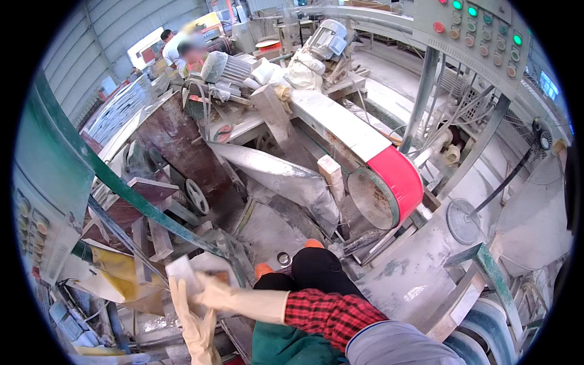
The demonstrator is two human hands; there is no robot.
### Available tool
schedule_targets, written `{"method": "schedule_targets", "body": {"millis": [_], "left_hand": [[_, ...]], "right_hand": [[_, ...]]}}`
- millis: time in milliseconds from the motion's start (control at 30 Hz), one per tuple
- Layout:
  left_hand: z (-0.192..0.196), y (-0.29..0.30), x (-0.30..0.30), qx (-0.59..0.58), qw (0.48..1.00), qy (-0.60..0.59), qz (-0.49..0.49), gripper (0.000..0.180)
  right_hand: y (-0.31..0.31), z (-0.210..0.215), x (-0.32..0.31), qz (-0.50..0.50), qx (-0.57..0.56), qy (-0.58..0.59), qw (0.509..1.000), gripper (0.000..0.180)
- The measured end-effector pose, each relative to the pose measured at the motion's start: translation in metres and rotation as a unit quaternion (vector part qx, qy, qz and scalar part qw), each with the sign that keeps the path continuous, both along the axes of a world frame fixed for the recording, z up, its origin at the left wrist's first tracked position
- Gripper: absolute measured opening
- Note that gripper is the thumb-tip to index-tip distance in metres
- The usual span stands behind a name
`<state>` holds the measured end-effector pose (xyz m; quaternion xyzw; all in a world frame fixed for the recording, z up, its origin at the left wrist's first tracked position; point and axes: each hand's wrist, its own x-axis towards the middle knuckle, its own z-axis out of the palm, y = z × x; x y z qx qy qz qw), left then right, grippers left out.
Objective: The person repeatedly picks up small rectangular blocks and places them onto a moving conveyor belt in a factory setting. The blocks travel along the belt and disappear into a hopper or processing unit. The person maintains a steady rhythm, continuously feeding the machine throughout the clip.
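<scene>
Both my hands wear cream rubber gloves and are close together at the lower left. My left hand point(185, 310) points upward, closed against a pale, flat-sided block point(181, 272), whose material I cannot make out. My right hand point(214, 294) reaches across from the right at the block's side, its fingers smeared by motion. A red and black checked sleeve point(331, 313) covers my right arm. Just behind the hands runs a green metal bar point(164, 222), and a yellow sheet point(115, 271) hangs left of them.
A belt machine with a red-ended cover point(398, 182) stands ahead right. Motors point(228, 70) and a handwheel point(196, 196) lie farther off. Control panels point(468, 30) flank me. At right are a fan point(541, 135) and a green frame point(486, 274). Another person point(176, 52) is at the far left.
</scene>
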<state>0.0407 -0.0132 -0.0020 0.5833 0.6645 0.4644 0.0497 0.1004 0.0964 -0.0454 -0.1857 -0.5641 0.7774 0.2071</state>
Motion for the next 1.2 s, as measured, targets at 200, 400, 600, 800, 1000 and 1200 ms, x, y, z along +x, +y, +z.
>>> {"method": "schedule_targets", "body": {"millis": [200,400,600,800,1000,1200], "left_hand": [[-0.017,-0.07,-0.086,-0.253,0.951,0.1,0.146,0.063],[-0.007,-0.2,-0.122,-0.368,0.799,0.166,0.446,0.064],[-0.076,-0.245,-0.166,-0.294,0.794,0.232,0.479,0.056],[-0.094,-0.281,-0.182,-0.227,0.803,0.326,0.445,0.05],[-0.077,-0.259,-0.157,-0.267,0.8,0.252,0.474,0.049],[-0.078,-0.236,-0.154,-0.311,0.783,0.201,0.5,0.054]], "right_hand": [[0.17,-0.065,0.137,-0.449,0.196,-0.057,0.87,0.077],[0.259,-0.068,0.352,-0.667,0.087,-0.192,0.715,0.081],[0.288,-0.072,0.425,-0.724,-0.033,-0.183,0.664,0.078],[0.293,-0.048,0.396,-0.728,-0.059,-0.298,0.614,0.075],[0.306,-0.056,0.425,-0.554,-0.072,-0.441,0.703,0.026],[0.321,-0.085,0.461,-0.471,0.091,-0.53,0.699,0.042]]}}
